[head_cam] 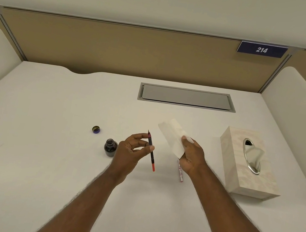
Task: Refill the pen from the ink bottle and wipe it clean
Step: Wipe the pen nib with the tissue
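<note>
My left hand (131, 151) pinches a thin dark pen section (151, 152) between thumb and fingers, nib pointing up and away, its red end hanging down. A white folded tissue (171, 137) sticks up from my right hand (190, 155), a short gap to the right of the nib. The open ink bottle (110, 147), dark with ink, stands on the desk just left of my left hand. Its cap (96, 129) lies further left. A pink pen barrel (180, 171) lies on the desk, partly under my right hand.
A beige tissue box (250, 163) with a tissue poking out stands at the right. A grey cable hatch (186, 97) is set into the white desk (45, 117) at the back. Padded side dividers and a tan back panel enclose the desk.
</note>
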Tool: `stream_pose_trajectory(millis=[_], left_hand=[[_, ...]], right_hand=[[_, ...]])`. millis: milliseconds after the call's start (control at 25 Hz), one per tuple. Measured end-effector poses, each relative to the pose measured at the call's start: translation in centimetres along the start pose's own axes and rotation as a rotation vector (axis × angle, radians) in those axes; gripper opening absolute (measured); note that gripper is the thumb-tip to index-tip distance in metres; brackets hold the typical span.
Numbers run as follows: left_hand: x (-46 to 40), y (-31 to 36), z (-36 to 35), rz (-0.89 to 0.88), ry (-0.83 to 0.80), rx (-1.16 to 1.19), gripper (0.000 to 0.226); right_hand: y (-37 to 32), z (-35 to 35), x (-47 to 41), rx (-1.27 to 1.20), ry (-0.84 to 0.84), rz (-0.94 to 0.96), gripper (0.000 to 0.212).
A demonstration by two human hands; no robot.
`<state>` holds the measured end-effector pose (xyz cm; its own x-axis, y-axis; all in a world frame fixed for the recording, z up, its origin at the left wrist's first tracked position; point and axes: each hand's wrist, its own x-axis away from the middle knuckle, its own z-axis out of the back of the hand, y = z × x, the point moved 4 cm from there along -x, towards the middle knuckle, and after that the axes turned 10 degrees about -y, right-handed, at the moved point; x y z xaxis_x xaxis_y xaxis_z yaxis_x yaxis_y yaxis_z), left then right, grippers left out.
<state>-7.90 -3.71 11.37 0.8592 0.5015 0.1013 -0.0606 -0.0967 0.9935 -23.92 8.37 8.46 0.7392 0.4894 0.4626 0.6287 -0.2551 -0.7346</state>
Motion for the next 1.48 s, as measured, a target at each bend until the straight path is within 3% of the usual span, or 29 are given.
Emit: stream_pose_trajectory(millis=[200,320,520,720,840,880,1040,1240,1320,1480], left_hand=[[0.0,-0.1,-0.5,-0.026,-0.02,-0.089,0.002],[0.0,0.0,-0.5,-0.035,-0.032,-0.098,0.017],[0.0,0.7,-0.5,-0.037,-0.041,0.012,0.021],[0.1,1.3,-0.1,-0.074,0.011,0.054,0.03],[0.1,1.2,0.3,-0.088,0.03,0.059,0.03],[0.1,1.2,0.3,-0.089,0.032,0.058,0.03],[0.2,0.9,0.5,-0.073,0.055,0.014,0.016],[0.2,1.0,1.7,-0.071,0.116,-0.085,0.028],[-0.1,1.1,2.0,-0.02,0.076,-0.099,0.015],[-0.2,1.6,1.4,0.038,0.062,-0.123,0.01]], right_hand=[[1.6,-1.1,1.4,0.043,-0.085,-0.046,0.022],[2.1,-1.6,1.8,0.068,-0.118,-0.058,0.019],[2.3,-2.5,2.4,0.211,-0.17,-0.015,0.013],[1.8,-3.2,3.1,0.299,-0.258,0.065,0.019],[1.8,-3.3,3.6,0.181,-0.286,0.006,0.046],[1.7,-3.4,3.6,0.194,-0.294,0.015,0.047],[1.3,-3.5,3.2,0.337,-0.275,0.118,0.019],[0.0,-3.2,1.8,0.546,-0.333,0.236,0.016],[-0.7,-3.4,1.7,0.637,-0.396,0.271,0.016],[-0.9,-4.7,1.5,0.748,-0.559,0.275,0.018]])
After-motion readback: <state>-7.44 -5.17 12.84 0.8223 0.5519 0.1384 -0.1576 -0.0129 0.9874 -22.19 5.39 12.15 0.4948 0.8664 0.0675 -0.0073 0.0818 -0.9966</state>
